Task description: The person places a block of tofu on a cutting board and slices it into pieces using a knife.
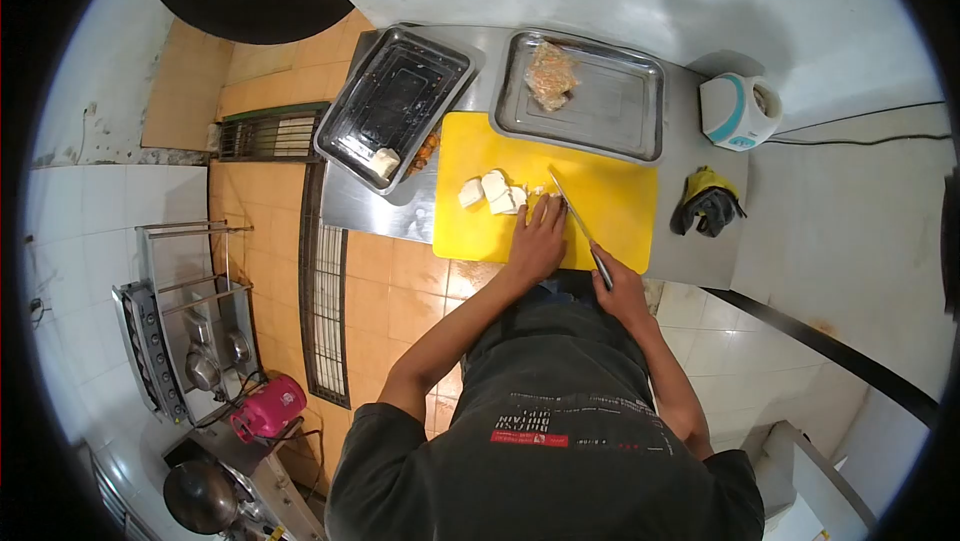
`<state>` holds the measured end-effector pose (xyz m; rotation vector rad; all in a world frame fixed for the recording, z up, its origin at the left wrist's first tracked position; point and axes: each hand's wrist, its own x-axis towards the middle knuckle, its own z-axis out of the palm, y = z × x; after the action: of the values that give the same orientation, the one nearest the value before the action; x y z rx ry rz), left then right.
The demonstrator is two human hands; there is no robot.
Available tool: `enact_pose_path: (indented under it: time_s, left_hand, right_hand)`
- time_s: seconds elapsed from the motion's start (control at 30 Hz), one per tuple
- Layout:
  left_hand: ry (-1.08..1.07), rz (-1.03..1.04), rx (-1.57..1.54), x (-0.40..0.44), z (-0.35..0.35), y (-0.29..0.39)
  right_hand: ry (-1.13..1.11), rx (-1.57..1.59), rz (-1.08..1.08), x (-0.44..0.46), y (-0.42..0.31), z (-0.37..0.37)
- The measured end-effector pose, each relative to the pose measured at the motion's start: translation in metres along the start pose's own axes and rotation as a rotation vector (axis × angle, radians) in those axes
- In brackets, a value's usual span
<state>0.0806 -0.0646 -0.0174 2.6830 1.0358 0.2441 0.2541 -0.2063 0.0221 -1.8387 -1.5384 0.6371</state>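
A kitchen knife (573, 203) is in my right hand (622, 293), its blade angled up and left over the yellow cutting board (610, 201). My left hand (540, 239) is on the board just left of the blade, fingers bent down on a white tofu-like block, mostly hidden beneath them. Left of those fingertips are several white pieces (496, 187), with small crumbs around them. Another white block (383, 162) sits in the near end of the dark metal tray (330, 136) at the left.
A second metal tray (645, 146) behind the board holds a plastic bag of orange-brown food (551, 76). On the right are a white and teal container (738, 113) and a black and yellow cloth-like bundle (708, 203). A pink gas cylinder (270, 408) and a stove (150, 351) stand lower left.
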Motion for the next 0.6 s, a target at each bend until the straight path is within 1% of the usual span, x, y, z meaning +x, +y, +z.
enact_pose_path:
  time_s: [0.07,0.13,0.2,0.27,0.3,0.33,0.37,0.4,0.47,0.6]
  left_hand:
    - [0.024,-0.006,-0.005,0.000,0.004,0.002]
    - [0.047,-0.025,0.004,-0.001,0.007,0.007]
    - [0.010,-0.053,0.032,0.003,0.005,0.008]
    - [-0.008,-0.088,0.022,0.005,0.004,0.014]
    - [-0.036,-0.125,-0.001,0.003,0.004,0.018]
    - [0.002,-0.138,-0.019,0.000,0.005,0.021]
    - [-0.010,-0.141,-0.020,-0.002,0.007,0.024]
    - [0.010,-0.154,-0.007,-0.003,0.011,0.025]
    - [0.052,-0.167,0.004,-0.005,0.015,0.026]
    - [0.056,-0.173,0.025,-0.004,0.014,0.029]
  right_hand:
    - [-0.070,-0.075,0.007,-0.002,0.008,-0.004]
    - [-0.089,-0.089,-0.008,-0.002,0.013,-0.009]
    - [-0.080,-0.093,-0.027,0.004,0.016,-0.010]
    - [-0.162,-0.129,-0.028,0.003,0.021,-0.015]
    - [-0.161,-0.126,-0.028,0.005,0.026,-0.016]
    - [-0.156,-0.125,-0.075,0.005,0.031,-0.016]
    - [-0.154,-0.122,-0.120,0.002,0.034,-0.017]
    - [-0.159,-0.116,-0.116,0.001,0.032,-0.020]
    - [-0.308,-0.086,0.012,0.004,0.028,-0.028]
    - [-0.282,-0.031,0.004,0.001,0.025,-0.027]
